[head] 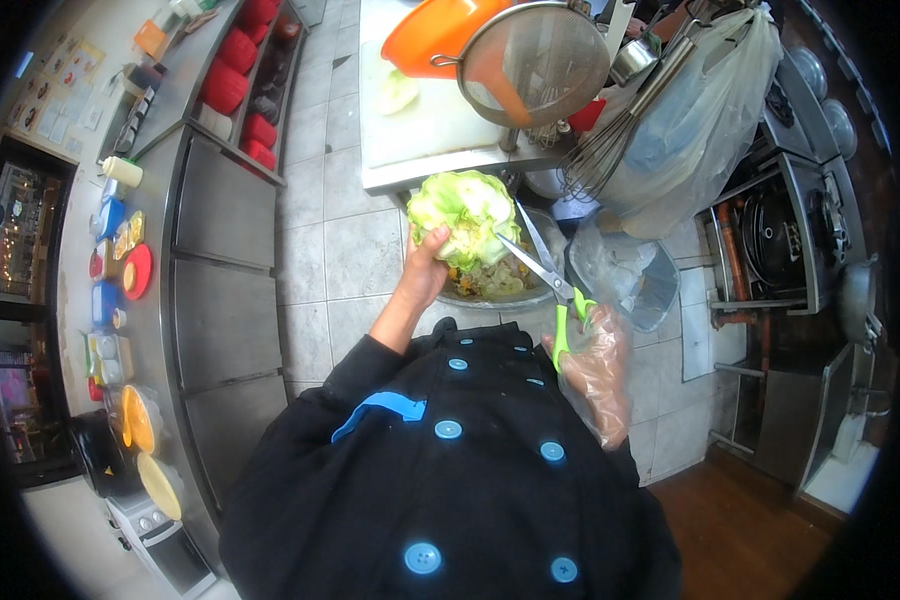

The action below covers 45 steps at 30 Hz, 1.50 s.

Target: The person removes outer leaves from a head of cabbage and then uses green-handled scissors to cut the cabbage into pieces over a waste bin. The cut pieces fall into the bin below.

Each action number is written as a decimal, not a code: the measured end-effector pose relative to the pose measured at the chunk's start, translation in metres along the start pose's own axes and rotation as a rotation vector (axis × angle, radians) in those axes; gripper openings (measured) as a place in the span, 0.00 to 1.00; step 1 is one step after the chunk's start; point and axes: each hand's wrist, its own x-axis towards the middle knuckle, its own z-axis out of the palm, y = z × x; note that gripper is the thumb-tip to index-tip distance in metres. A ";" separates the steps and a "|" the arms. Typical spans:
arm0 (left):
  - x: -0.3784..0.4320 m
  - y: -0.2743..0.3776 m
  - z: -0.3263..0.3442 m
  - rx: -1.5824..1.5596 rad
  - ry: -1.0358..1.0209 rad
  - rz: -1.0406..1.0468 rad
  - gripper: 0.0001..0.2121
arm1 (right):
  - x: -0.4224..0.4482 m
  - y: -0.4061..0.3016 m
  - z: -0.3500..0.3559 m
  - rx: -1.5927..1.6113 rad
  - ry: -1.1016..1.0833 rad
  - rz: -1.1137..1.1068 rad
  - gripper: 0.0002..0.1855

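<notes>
My left hand (424, 271) grips a head of lettuce (466, 214) from its lower left side. Gloved in clear plastic, my right hand (596, 367) holds scissors (555, 281) with green handles. Their blades are spread, one tip at the lettuce's right side and the other pointing up beside it. Below the lettuce stands a waste bin (495, 304) containing food scraps, partly hidden by the lettuce. A piece of lettuce (398, 93) lies on the white cutting board (435, 139) beyond my hands.
An orange bowl (427, 37), a mesh strainer (532, 64) and a whisk (622, 131) are at the table's far right. A clear plastic bag (697, 142) hangs beside them. A lined bin (649, 281) stands right. Steel cabinets (229, 300) line the left; cookware sits on the right rack.
</notes>
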 end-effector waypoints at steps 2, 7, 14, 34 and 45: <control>-0.001 -0.003 -0.001 -0.005 -0.016 0.005 0.33 | 0.003 -0.004 -0.001 0.004 -0.032 0.050 0.24; -0.004 -0.004 -0.001 -0.075 0.007 -0.026 0.33 | 0.005 0.004 0.005 -0.018 0.013 0.129 0.29; -0.011 -0.008 0.005 -0.104 0.028 -0.105 0.33 | 0.006 0.025 0.013 -0.065 0.178 -0.217 0.24; -0.012 -0.007 0.011 -0.178 0.012 -0.194 0.31 | 0.004 0.051 0.029 0.010 0.246 -0.300 0.14; -0.003 -0.003 0.001 -0.124 0.032 -0.484 0.29 | 0.013 0.070 0.038 -0.129 0.216 -0.283 0.16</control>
